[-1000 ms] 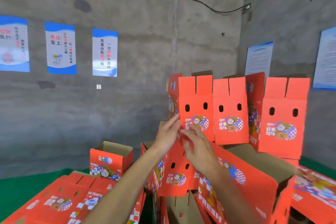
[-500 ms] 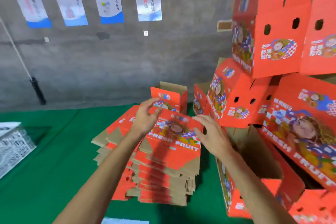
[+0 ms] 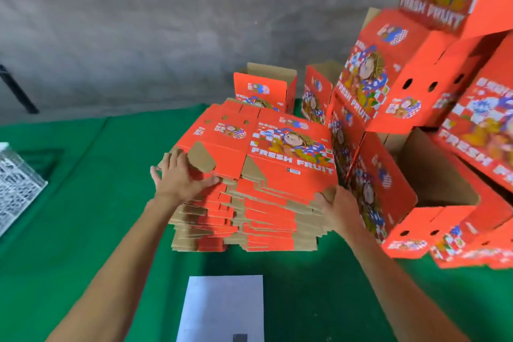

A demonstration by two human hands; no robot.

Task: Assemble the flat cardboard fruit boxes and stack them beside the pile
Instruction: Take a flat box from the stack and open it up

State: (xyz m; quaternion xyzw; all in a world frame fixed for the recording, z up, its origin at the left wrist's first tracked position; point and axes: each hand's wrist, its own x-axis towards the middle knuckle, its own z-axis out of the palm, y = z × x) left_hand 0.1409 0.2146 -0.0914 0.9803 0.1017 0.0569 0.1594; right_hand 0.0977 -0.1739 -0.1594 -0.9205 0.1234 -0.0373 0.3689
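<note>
Both hands have dropped from mid-air above the pile onto its near edge, and our view has tipped further down. We see the left hand (image 3: 180, 178) laid on the near left corner of the top flat box (image 3: 261, 153), fingers spread over a brown flap and the thumb stretched toward 3 o'clock along the edge. Its forearm runs down toward 7 o'clock. The right hand (image 3: 337, 207) grips the near right corner of the same top sheet; its fingertips are hidden under the cardboard, so we cannot tell how they lie, and its forearm leaves toward 5 o'clock. That sheet lies printed side up on the pile of flat boxes (image 3: 249, 219), which stands on the green floor covering (image 3: 83, 203) at the centre. Assembled boxes (image 3: 388, 91) are heaped just beside the pile at 3 o'clock, some tilted. 1 white sheet (image 3: 222, 308) lies at 6 o'clock.
</note>
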